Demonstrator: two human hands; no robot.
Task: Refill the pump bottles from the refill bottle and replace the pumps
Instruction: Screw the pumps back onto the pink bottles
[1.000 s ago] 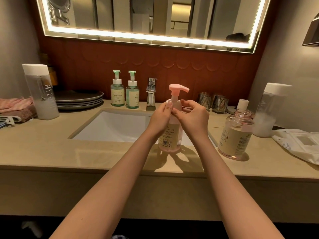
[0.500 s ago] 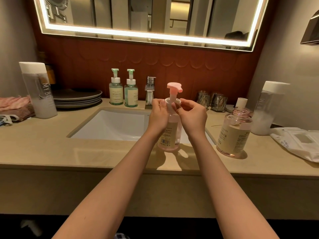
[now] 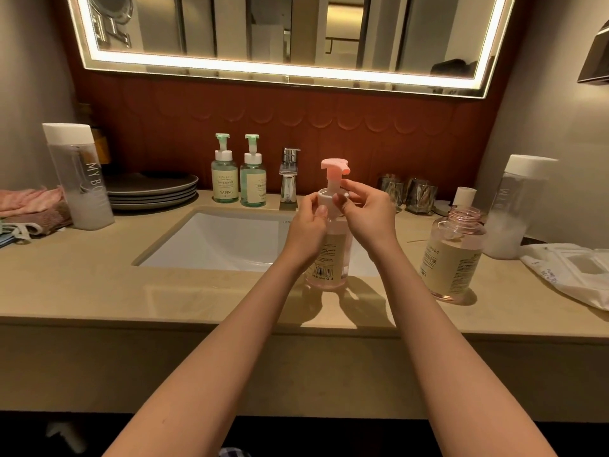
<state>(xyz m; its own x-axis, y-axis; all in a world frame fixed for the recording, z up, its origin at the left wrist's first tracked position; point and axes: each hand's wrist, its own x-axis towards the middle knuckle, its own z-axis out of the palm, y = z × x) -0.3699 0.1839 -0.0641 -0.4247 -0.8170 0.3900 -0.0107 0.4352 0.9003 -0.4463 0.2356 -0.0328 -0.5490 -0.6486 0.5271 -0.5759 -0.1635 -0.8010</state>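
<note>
A pink pump bottle (image 3: 329, 262) stands on the counter in front of the sink. Its pink pump head (image 3: 333, 166) sits on a white collar (image 3: 329, 194) at the neck. My left hand (image 3: 308, 230) grips the bottle's upper body. My right hand (image 3: 365, 212) pinches the white collar from the right. The pink refill bottle (image 3: 453, 255) stands uncapped on the right, with its white cap (image 3: 464, 196) behind it. Two green pump bottles (image 3: 224, 174) (image 3: 253, 179) stand by the tap with pumps on.
Behind the sink (image 3: 224, 242) rises a chrome tap (image 3: 289, 176). At left are stacked grey plates (image 3: 151, 189), a tall clear bottle (image 3: 79, 179) and folded towels (image 3: 29, 206). On the right stand another tall clear bottle (image 3: 517, 209), two glasses (image 3: 408, 192) and a white bag (image 3: 573, 272).
The pump head has turned on the bottle, its spout swinging from pointing right toward facing away. My right hand's fingers have shifted round the collar. The bottle stays in place.
</note>
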